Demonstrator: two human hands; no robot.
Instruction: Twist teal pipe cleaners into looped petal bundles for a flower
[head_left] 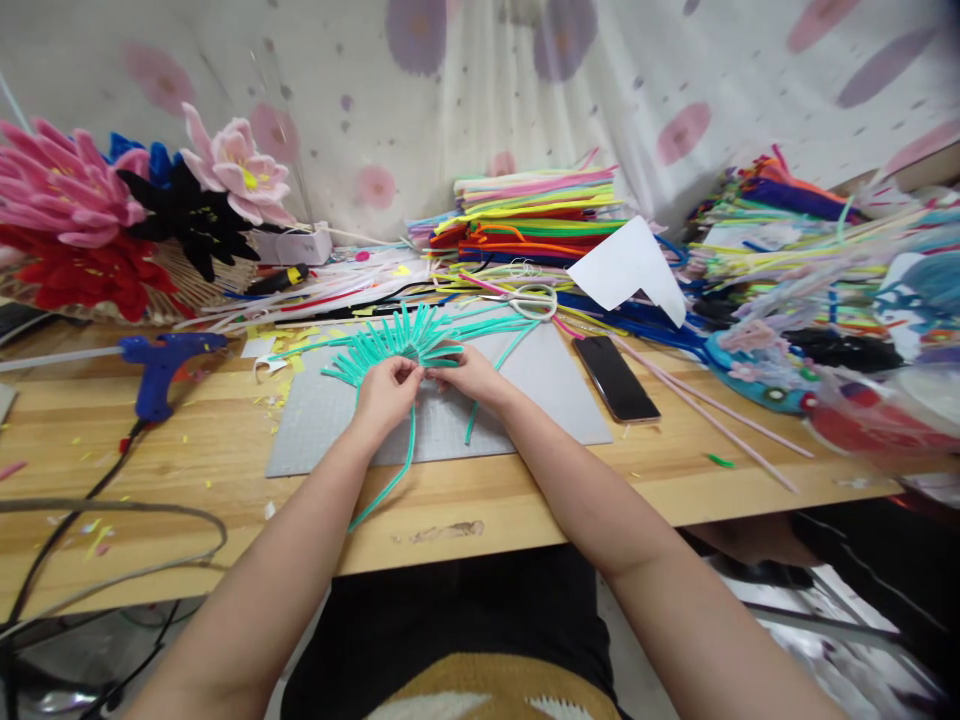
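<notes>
Both hands meet over a grey mat point(525, 425), their fingers pinched on a fan of teal pipe cleaners point(401, 335). My left hand point(386, 395) grips its near left side, thumb and forefinger together. From the right, my right hand point(469, 375) is closed on the fan's near edge, its fingertips partly hidden. The fan's looped strips spread away from me. One loose teal strand hangs below my left hand towards the table's front edge. More teal pipe cleaners point(495, 365) lie on the mat beyond my right hand.
A blue glue gun point(161, 370) with its cord lies at left, near pipe-cleaner flowers point(199, 205). Behind the mat are scissors point(534, 300) and stacked coloured pipe cleaners point(536, 215). A phone point(616, 378) and white paper point(626, 265) lie right of it. Bundles and bags crowd the far right.
</notes>
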